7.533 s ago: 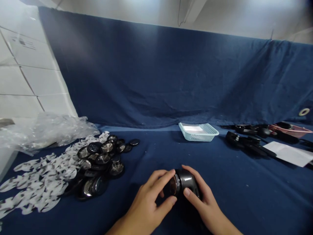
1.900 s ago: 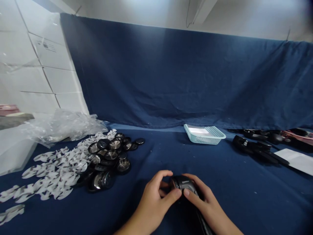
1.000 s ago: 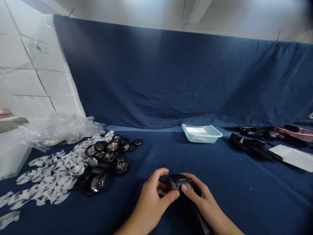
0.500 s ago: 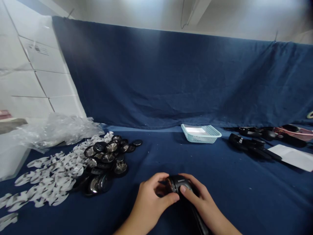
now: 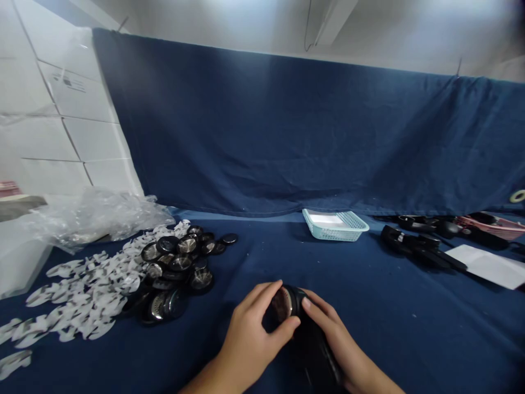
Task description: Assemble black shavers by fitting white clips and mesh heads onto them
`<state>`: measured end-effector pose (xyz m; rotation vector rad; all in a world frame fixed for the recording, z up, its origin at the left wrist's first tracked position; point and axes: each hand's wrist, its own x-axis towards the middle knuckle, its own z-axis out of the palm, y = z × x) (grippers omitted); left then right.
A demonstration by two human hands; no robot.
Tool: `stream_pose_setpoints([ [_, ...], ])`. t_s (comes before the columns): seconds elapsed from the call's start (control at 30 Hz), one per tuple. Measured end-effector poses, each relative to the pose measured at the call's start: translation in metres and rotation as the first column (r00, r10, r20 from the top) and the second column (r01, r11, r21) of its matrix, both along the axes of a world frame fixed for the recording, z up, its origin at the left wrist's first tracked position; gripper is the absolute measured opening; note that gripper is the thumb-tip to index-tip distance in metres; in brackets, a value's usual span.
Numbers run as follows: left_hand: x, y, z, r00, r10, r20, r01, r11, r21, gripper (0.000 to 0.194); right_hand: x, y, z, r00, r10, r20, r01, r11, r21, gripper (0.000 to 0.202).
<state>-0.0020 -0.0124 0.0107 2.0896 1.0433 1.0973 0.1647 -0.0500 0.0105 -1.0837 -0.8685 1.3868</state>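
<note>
A black electric shaver (image 5: pixel 314 350) with a round metal face (image 5: pixel 283 303) is in both my hands at the front middle of the table. My right hand (image 5: pixel 336 334) is closed round its body, with the thumb near the collar below the head. The fingers and thumb of my left hand (image 5: pixel 256 328) curve round the rim of the head, one on each side. The metal face is turned toward my left palm. My right fingers behind the body are mostly hidden. Left of my hands lies a pile of round black-rimmed metal caps (image 5: pixel 180 264).
White plastic pieces (image 5: pixel 88 295) are spread at the left beside a clear plastic bag (image 5: pixel 102 216). A light blue basket (image 5: pixel 336 234) stands at the back. On the right are black devices (image 5: pixel 418 246), a white sheet (image 5: pixel 488 265) and a pink basket (image 5: pixel 498 227).
The shaver has turned in my hands, so its metal face shows more and the lettering on its neck is no longer visible. My left fingers have risen slightly along the rim.
</note>
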Motion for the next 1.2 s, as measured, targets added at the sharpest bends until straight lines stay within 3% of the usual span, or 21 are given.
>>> stream_pose_setpoints([
  [0.1,-0.001,-0.002,-0.001,0.994,-0.064,0.086,0.066,0.997,-0.028,0.054,0.000,0.003,-0.001,0.969,0.203,-0.143,-0.220,0.969,-0.115,0.052],
  [0.23,-0.001,-0.004,0.000,0.930,-0.214,0.299,0.271,0.949,-0.164,0.066,0.000,0.005,-0.015,0.863,0.431,-0.263,-0.484,0.854,-0.190,0.068],
  [0.33,-0.001,-0.006,0.001,0.879,-0.309,0.364,0.414,0.873,-0.257,0.071,-0.006,0.004,-0.027,0.859,0.428,-0.281,-0.474,0.872,-0.121,0.059],
  [0.47,-0.001,-0.005,-0.001,0.845,-0.304,0.439,0.475,0.803,-0.358,0.074,-0.013,0.004,-0.034,0.855,0.443,-0.271,-0.475,0.878,-0.065,0.057],
  [0.57,-0.002,-0.003,-0.005,0.835,-0.311,0.453,0.496,0.782,-0.377,0.071,-0.014,0.005,-0.037,0.841,0.452,-0.297,-0.485,0.874,-0.042,0.051],
  [0.77,-0.006,-0.003,-0.002,0.819,-0.384,0.427,0.539,0.771,-0.340,0.063,-0.009,0.000,-0.043,0.917,0.310,-0.249,-0.332,0.942,-0.052,0.040],
  [1.1,-0.005,-0.004,0.008,0.780,-0.479,0.402,0.613,0.712,-0.343,0.061,-0.008,-0.005,-0.023,0.826,0.400,-0.397,-0.465,0.882,-0.080,0.036],
  [1.2,-0.002,-0.008,0.005,0.780,-0.445,0.439,0.606,0.710,-0.357,0.064,-0.005,-0.001,-0.027,0.819,0.395,-0.416,-0.453,0.890,-0.047,0.038],
])
